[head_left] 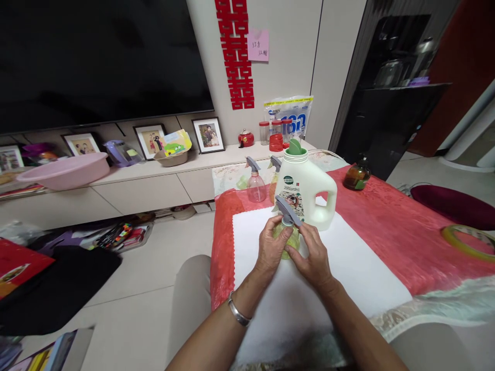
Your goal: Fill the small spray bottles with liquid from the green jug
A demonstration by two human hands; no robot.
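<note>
Left hand: my left hand (271, 246) has its fingers closed around the yellow-green spray bottle (294, 238), thumb on its near side.
Right hand: my right hand (316, 256) grips the same bottle from the other side, near the grey trigger head (288, 210).
Spray bottle: between my palms, above the white sheet (359, 268), its body largely covered by my fingers.
White jug: the big jug (309, 180) stands just behind my bottle, a green piece (295, 147) in its open mouth.
In the way: the jug hides most of another grey-headed sprayer (275, 165); my bottle's head overlaps the jug's label.
Pink sprayer: upright (256, 188), behind and to the left of my hands.
Amber bottle: well to the right (357, 176), on the red cover (390, 219).
Tape roll: yellow-edged (469, 242), flat at the far right of the surface.
Ledge behind: red-lidded jars (264, 134), a red pot (246, 138), framed photos (209, 135).
</note>
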